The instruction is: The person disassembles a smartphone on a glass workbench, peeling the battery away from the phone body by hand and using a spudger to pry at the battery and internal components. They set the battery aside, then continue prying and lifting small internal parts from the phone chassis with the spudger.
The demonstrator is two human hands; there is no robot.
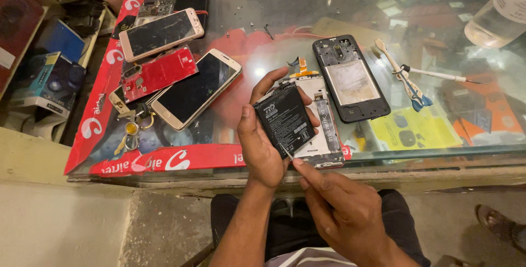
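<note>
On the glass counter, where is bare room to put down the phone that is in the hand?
Bare glass lies between the gold phone and the black back cover, above the left hand, and along the far edge beyond the cover. The left side is crowded with phones and a red cover; tools lie right.

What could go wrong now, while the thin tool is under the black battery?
1. The thin metal tool in the right hand meets the black battery at its lower edge; it may pierce or bend the battery.
2. The left hand holds the opened phone over the glass counter's edge; a slip may drop it.
</note>
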